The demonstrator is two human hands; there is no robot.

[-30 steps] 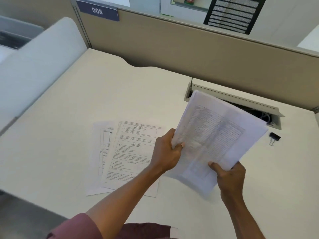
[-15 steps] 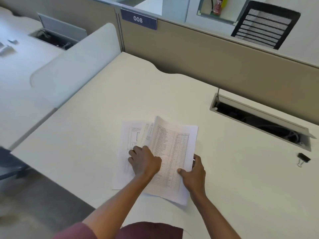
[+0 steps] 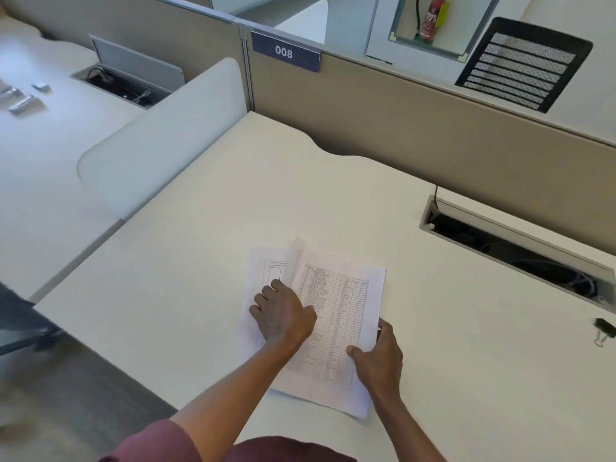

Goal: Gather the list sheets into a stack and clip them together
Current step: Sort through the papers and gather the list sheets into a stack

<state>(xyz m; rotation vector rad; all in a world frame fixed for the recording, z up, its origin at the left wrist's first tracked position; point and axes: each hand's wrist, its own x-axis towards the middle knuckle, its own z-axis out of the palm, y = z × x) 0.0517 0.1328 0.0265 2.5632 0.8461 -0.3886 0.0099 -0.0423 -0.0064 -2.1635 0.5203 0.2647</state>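
Observation:
Printed list sheets [image 3: 336, 315] lie in a loose pile on the cream desk [image 3: 200, 261], the top one showing a table of rows. A lower sheet [image 3: 263, 265] sticks out at the left. My left hand [image 3: 283, 315] rests on the pile's left side, fingers curled at the lifted left edge of the upper sheets. My right hand [image 3: 378, 360] pinches the pile's lower right edge. A black binder clip [image 3: 604, 330] lies on the desk far to the right, apart from both hands.
An open cable tray [image 3: 516, 241] is sunk into the desk at the right rear. A beige partition [image 3: 433, 128] with a "008" sign runs behind. A white side divider [image 3: 160, 145] stands at the left. The desk's near edge drops to the floor at the left.
The sheets I held up in the air came down onto the papers on the desk. Both hands now press and gather the pile; the view has shifted right.

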